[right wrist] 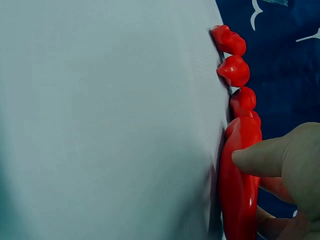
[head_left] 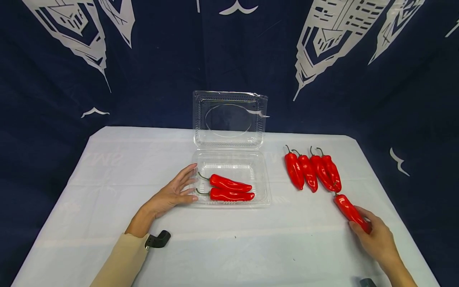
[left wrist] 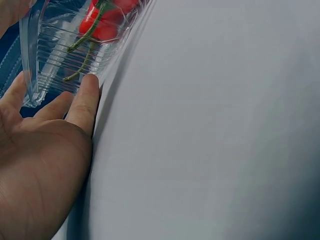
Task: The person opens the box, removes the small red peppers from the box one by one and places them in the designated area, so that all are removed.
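Note:
A clear plastic clamshell box (head_left: pixel 263 171) stands with its lid raised at the middle of the table. Inside its base lie two red chili peppers (head_left: pixel 231 194), stems toward the left. My left hand (head_left: pixel 170 197) rests against the box's left side, fingers spread and fairly straight; the left wrist view shows its fingertips (left wrist: pixel 86 95) at the ribbed wall. At the right, my right hand (head_left: pixel 376 235) grips another red chili pepper (head_left: pixel 348 209) between thumb and fingers. The right wrist view shows the thumb pressed along that pepper (right wrist: pixel 237 195).
Several more red chili peppers (head_left: pixel 310 171) lie in a row on the white tabletop (head_left: pixel 118 167), right of the box and just beyond the held one. A dark blue cloth with white drawings (head_left: pixel 161 71) hangs behind the table.

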